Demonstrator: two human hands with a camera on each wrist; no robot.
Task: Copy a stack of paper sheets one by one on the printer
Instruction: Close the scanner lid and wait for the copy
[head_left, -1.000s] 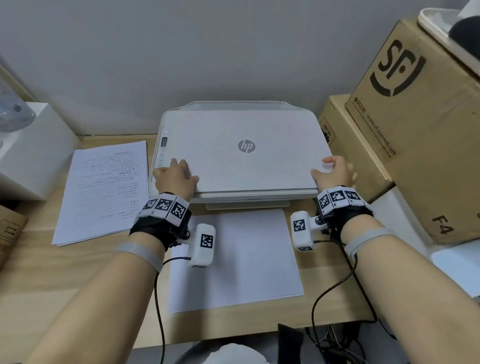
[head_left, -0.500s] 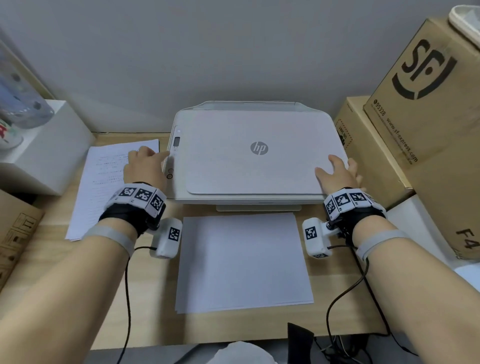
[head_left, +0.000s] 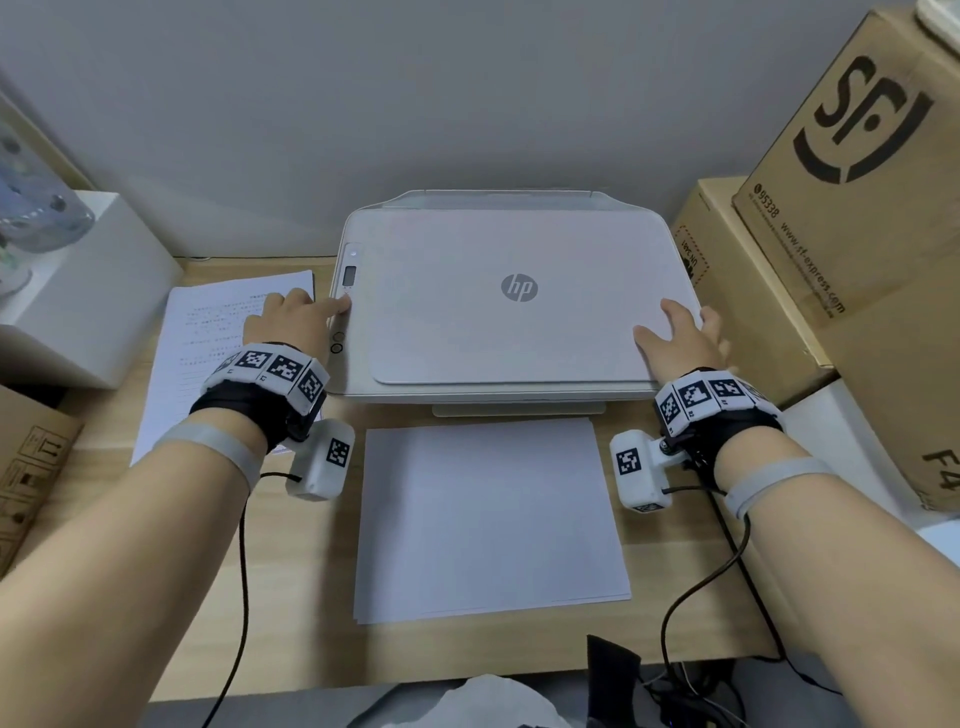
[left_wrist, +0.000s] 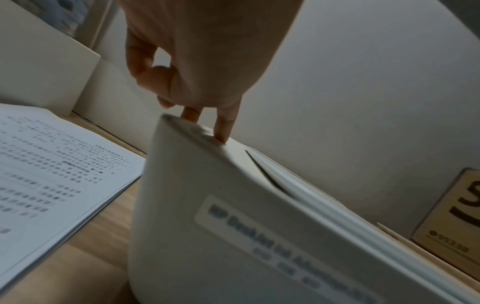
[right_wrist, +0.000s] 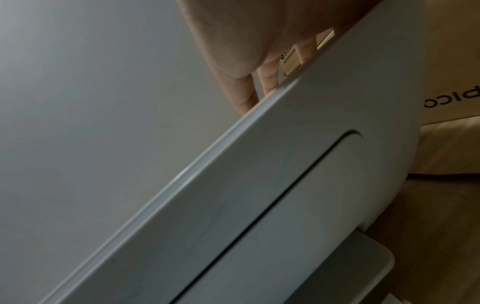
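The left hand (head_left: 291, 322), left of centre, has its other fingers curled while one fingertip (left_wrist: 223, 133) presses the control strip on the printer's left edge. The right hand (head_left: 680, 340) lies flat, fingers spread, on the closed lid's lower right corner. The white printer (head_left: 514, 301) sits mid-frame on the wooden table (head_left: 291, 597). Printed sheets (head_left: 208, 338) lie left of it (partly under the left hand); blank sheets (head_left: 488, 519) lie below it. Cardboard boxes (head_left: 857, 208) fill the right.
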